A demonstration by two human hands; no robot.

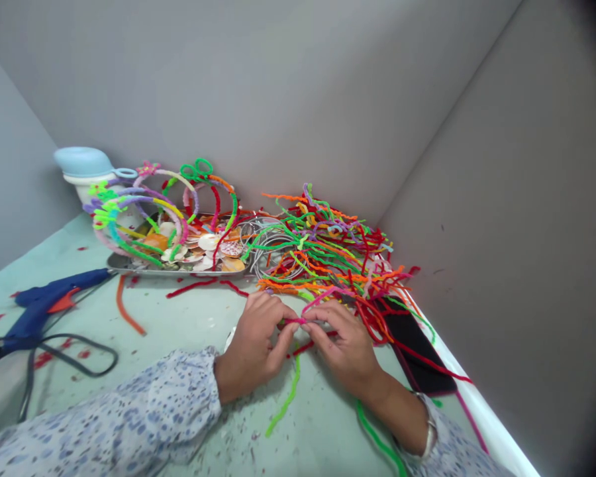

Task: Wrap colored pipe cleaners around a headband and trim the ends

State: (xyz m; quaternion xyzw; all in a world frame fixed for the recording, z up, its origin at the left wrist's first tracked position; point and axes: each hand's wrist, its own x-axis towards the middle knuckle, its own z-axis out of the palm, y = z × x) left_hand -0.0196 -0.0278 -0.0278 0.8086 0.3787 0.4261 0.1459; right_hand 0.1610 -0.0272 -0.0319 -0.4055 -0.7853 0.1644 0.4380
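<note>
My left hand (256,343) and my right hand (345,346) meet low in the middle of the pale green table (189,318). Both pinch a pink pipe cleaner (298,320) between fingertips, with a green pipe cleaner (287,396) trailing down below them. Just beyond the fingers lies a big tangled pile of coloured pipe cleaners (328,255). A black phone (417,354) rests right of my right hand, partly under red strands.
A metal tray (129,266) at the back holds shells and pipe-cleaner-wrapped hoops (149,205). Bare metal rings (271,248) lie beside it. A blue glue gun (44,306) with a black cord sits at left. A light blue lidded container (84,169) stands in the corner. Grey walls enclose the table.
</note>
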